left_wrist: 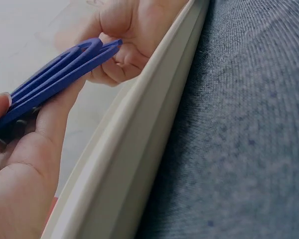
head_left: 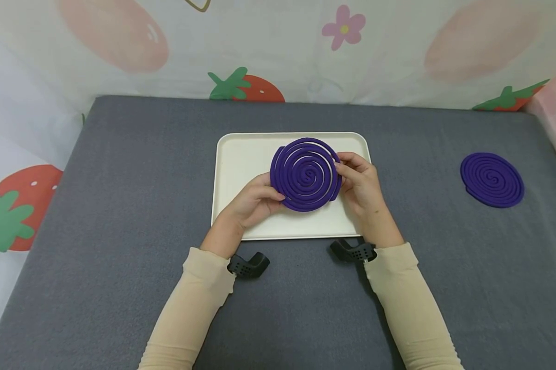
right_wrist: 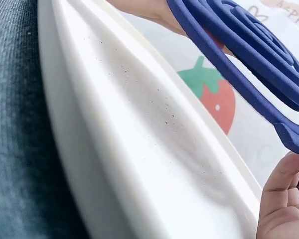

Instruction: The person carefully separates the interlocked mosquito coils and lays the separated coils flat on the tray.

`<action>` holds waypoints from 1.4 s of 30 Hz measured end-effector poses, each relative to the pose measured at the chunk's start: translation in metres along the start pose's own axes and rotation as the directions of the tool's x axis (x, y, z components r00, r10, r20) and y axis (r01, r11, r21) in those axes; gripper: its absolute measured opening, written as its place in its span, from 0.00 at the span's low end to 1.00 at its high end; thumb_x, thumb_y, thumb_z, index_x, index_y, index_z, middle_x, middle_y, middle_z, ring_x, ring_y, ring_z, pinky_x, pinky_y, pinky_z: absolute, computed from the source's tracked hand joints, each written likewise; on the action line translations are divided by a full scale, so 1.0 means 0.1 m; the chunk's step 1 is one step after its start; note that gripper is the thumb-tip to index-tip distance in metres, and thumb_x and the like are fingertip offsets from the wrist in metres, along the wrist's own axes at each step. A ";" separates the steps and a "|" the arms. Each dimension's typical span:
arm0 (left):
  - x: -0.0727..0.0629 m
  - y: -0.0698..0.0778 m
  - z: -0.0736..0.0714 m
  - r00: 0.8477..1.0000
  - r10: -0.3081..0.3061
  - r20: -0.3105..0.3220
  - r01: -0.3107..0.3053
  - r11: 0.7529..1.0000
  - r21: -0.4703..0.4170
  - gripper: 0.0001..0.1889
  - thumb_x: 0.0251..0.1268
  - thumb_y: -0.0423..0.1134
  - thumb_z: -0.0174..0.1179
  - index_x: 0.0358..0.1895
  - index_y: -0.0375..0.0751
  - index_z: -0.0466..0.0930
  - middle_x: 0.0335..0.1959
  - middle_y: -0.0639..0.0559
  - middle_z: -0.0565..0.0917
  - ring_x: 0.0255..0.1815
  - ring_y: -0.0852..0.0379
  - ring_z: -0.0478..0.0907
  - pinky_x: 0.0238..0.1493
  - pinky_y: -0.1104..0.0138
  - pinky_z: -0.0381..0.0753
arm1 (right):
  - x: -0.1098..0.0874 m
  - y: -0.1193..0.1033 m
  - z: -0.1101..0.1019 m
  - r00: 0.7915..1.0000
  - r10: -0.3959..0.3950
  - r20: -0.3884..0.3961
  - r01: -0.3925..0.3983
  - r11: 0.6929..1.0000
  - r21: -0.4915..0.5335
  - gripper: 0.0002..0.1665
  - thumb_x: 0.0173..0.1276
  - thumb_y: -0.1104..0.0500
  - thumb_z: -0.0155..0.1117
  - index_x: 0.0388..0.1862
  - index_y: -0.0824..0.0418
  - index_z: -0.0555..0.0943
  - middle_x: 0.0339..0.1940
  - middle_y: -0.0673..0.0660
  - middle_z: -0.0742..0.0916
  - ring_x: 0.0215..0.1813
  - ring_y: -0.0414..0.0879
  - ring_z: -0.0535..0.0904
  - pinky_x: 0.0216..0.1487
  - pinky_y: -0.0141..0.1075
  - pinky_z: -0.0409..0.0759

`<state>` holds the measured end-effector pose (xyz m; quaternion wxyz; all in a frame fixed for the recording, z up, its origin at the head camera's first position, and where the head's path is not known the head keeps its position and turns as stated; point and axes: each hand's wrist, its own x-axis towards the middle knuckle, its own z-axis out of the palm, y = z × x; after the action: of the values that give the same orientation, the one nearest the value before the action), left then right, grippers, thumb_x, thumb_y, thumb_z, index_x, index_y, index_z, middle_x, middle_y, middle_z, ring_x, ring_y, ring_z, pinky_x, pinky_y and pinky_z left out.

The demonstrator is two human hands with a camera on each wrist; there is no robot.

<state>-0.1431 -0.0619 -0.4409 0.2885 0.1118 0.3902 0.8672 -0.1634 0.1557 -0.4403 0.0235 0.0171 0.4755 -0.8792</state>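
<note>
A purple mosquito coil (head_left: 309, 176), apparently a nested pair with gaps between its rings, is held tilted above a white tray (head_left: 243, 154). At its lower left edge my left hand (head_left: 256, 203) pinches it, thumb on top and fingers beneath. My right hand (head_left: 363, 192) grips the right edge between thumb and fingers. In the left wrist view the coil (left_wrist: 55, 77) appears nearly edge-on, its strands slightly spread. A blunt outer end of the coil (right_wrist: 291, 137) shows near the right fingers in the right wrist view.
Another purple mosquito coil (head_left: 492, 180) lies flat at the right on the grey cloth-covered table (head_left: 144, 205). Small dark specks dot the tray floor (right_wrist: 167, 114). A patterned curtain (head_left: 306, 56) hangs behind the table. Black wrist devices (head_left: 249, 265) sit on both wrists.
</note>
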 end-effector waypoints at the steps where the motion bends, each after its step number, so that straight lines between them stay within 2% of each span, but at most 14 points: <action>1: 0.00 0.00 0.00 1.000 0.002 -0.001 -0.002 1.000 0.000 0.21 0.51 0.16 0.36 0.45 0.34 0.73 0.38 0.45 0.82 0.41 0.53 0.80 0.45 0.63 0.81 | 0.00 0.00 0.00 1.000 0.002 -0.002 -0.002 1.000 0.001 0.23 0.64 0.81 0.48 0.28 0.59 0.84 0.25 0.52 0.81 0.24 0.39 0.75 0.23 0.25 0.74; 5: 0.02 -0.01 -0.02 1.000 0.010 -0.021 -0.009 1.000 0.013 0.22 0.49 0.16 0.37 0.40 0.36 0.76 0.36 0.45 0.81 0.38 0.54 0.80 0.43 0.63 0.81 | 0.00 0.00 0.00 1.000 0.003 -0.002 -0.003 1.000 -0.008 0.21 0.64 0.79 0.51 0.28 0.58 0.84 0.26 0.52 0.82 0.25 0.39 0.76 0.23 0.25 0.75; 8: 0.03 -0.02 -0.03 0.999 0.018 -0.036 -0.017 0.999 0.034 0.21 0.48 0.15 0.37 0.41 0.34 0.74 0.35 0.45 0.81 0.37 0.54 0.79 0.42 0.63 0.82 | 0.00 0.00 0.00 1.000 -0.004 0.009 0.004 1.000 -0.001 0.18 0.64 0.78 0.53 0.28 0.59 0.84 0.27 0.53 0.82 0.26 0.40 0.77 0.24 0.25 0.76; 13: 0.03 -0.03 -0.04 0.998 0.039 -0.048 -0.037 0.998 0.048 0.21 0.49 0.15 0.36 0.48 0.28 0.67 0.38 0.45 0.80 0.39 0.55 0.79 0.43 0.63 0.82 | 0.00 0.00 -0.02 0.997 -0.061 0.043 0.062 0.998 -0.011 0.17 0.63 0.78 0.55 0.30 0.59 0.84 0.27 0.53 0.81 0.29 0.41 0.76 0.27 0.25 0.77; 18: 0.03 -0.03 -0.04 0.998 0.033 -0.057 -0.029 0.998 0.063 0.25 0.49 0.14 0.35 0.56 0.24 0.62 0.39 0.46 0.80 0.41 0.55 0.78 0.45 0.63 0.81 | -0.01 0.00 -0.01 0.993 -0.100 0.058 0.101 0.995 -0.023 0.19 0.62 0.80 0.54 0.30 0.59 0.84 0.26 0.53 0.81 0.29 0.40 0.75 0.27 0.25 0.76; 23: 0.03 -0.02 -0.03 0.998 0.028 -0.064 -0.025 0.998 0.059 0.31 0.52 0.13 0.34 0.65 0.21 0.53 0.45 0.45 0.78 0.46 0.55 0.78 0.49 0.61 0.80 | -0.02 0.00 0.01 0.986 -0.163 0.018 0.164 0.984 -0.066 0.21 0.60 0.82 0.51 0.27 0.59 0.83 0.24 0.52 0.80 0.28 0.40 0.74 0.27 0.25 0.75; 26: 0.04 0.00 -0.02 0.997 0.034 -0.064 -0.030 0.998 0.056 0.31 0.59 0.14 0.36 0.69 0.23 0.49 0.55 0.35 0.73 0.50 0.54 0.77 0.54 0.59 0.78 | -0.01 0.00 0.02 0.980 -0.197 -0.035 0.195 0.980 -0.051 0.20 0.61 0.81 0.52 0.27 0.60 0.82 0.24 0.53 0.80 0.28 0.41 0.74 0.27 0.25 0.75; 29: 0.05 0.01 -0.01 0.995 0.052 -0.081 -0.047 0.997 0.065 0.28 0.65 0.15 0.38 0.70 0.24 0.49 0.62 0.26 0.65 0.52 0.53 0.77 0.56 0.59 0.76 | -0.01 0.00 0.01 0.977 -0.195 -0.088 0.194 0.981 -0.020 0.18 0.62 0.80 0.52 0.26 0.62 0.82 0.24 0.54 0.79 0.27 0.41 0.75 0.25 0.25 0.76; 34: 0.06 0.02 -0.01 0.983 0.102 -0.151 -0.092 0.993 0.069 0.24 0.68 0.18 0.38 0.68 0.21 0.52 0.57 0.29 0.72 0.49 0.54 0.79 0.53 0.62 0.77 | 0.00 0.00 0.00 0.978 -0.174 -0.113 0.175 0.985 -0.002 0.15 0.63 0.78 0.54 0.27 0.62 0.81 0.26 0.54 0.79 0.27 0.41 0.75 0.25 0.25 0.76; 37: 0.07 0.02 -0.01 0.979 0.121 -0.166 -0.113 0.992 0.055 0.23 0.69 0.19 0.37 0.67 0.20 0.53 0.53 0.35 0.76 0.49 0.54 0.79 0.54 0.62 0.76 | 0.00 0.00 0.01 0.979 -0.174 -0.108 0.177 0.984 0.019 0.14 0.63 0.78 0.54 0.27 0.63 0.81 0.26 0.55 0.79 0.27 0.42 0.75 0.26 0.26 0.77; 42: 0.07 0.02 -0.01 0.977 0.123 -0.174 -0.117 0.992 0.045 0.23 0.70 0.20 0.36 0.67 0.20 0.52 0.57 0.30 0.72 0.49 0.54 0.79 0.55 0.62 0.76 | -0.01 -0.01 0.02 0.979 -0.183 -0.089 0.190 0.978 0.082 0.14 0.62 0.79 0.54 0.28 0.65 0.80 0.26 0.56 0.79 0.27 0.42 0.76 0.27 0.26 0.78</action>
<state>-0.1497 -0.0597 -0.4405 0.1980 0.0631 0.4218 0.8826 -0.1624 0.1544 -0.4384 -0.0790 0.0090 0.4356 -0.8966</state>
